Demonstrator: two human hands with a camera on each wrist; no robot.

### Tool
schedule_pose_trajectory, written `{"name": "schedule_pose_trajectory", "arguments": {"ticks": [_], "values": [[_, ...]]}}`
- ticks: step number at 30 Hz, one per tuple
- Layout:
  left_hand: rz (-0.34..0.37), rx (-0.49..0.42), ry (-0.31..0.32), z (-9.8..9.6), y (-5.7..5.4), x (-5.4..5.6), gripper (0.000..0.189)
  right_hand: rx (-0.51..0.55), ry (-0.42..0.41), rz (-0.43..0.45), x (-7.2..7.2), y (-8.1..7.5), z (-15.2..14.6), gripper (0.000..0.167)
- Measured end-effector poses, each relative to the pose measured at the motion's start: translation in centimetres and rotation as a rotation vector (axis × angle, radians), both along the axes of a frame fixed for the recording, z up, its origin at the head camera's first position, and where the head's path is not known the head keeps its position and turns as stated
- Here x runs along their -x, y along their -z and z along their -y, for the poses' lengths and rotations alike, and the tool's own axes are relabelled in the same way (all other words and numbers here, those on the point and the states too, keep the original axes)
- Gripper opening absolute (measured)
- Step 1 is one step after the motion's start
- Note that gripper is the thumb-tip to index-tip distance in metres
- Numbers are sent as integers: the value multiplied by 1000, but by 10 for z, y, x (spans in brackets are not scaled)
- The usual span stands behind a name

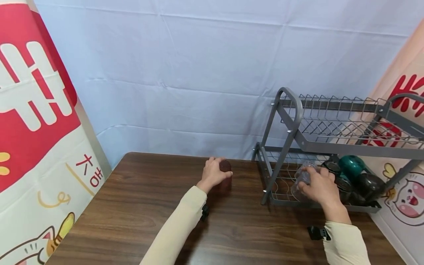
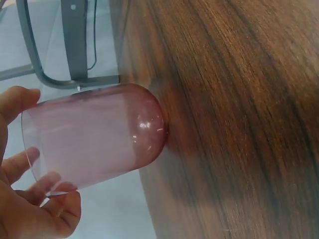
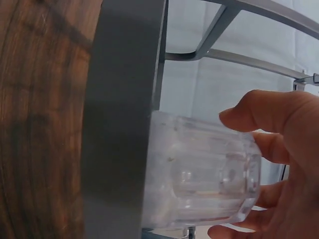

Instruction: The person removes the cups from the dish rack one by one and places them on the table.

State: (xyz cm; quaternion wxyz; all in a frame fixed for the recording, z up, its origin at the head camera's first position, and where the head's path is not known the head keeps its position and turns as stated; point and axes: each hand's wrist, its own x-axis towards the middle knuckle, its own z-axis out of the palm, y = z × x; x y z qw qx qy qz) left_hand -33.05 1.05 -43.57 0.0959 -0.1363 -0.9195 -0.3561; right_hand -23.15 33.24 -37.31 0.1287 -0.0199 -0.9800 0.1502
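Note:
My left hand pinches a translucent pink cup near its rim, thumb on one side and fingers on the other. The cup's rounded bottom is down at the wooden table, toward its back edge. At the lower shelf of a grey metal dish rack, my right hand holds a clear faceted cup between thumb and fingers. Its narrower end points toward my palm. The rack's front rail hides the cup's other end, so whether it touches the shelf I cannot tell.
Right of the clear cup, a teal cup and several dark cups, among them a black one, crowd the lower shelf. An upper wire shelf overhangs them. A pale cloth backdrop hangs behind the table; a printed banner is at left.

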Motion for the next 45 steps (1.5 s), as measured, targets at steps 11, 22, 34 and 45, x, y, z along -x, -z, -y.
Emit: {"name": "schedule_pose_trajectory", "arguments": {"ticks": [11, 22, 34, 45], "values": [[-31, 43, 52, -8, 1, 3, 60, 54, -6, -32, 7, 4, -4, 45], [-58, 115, 108, -11, 5, 5, 62, 35, -11, -64, 6, 9, -9, 46], [-124, 166, 160, -14, -15, -7, 68, 50, -57, -152, -4, -1, -10, 46], [-142, 109, 165, -6, -16, -27, 56, 77, -21, -268, -12, -7, 5, 43]]}}
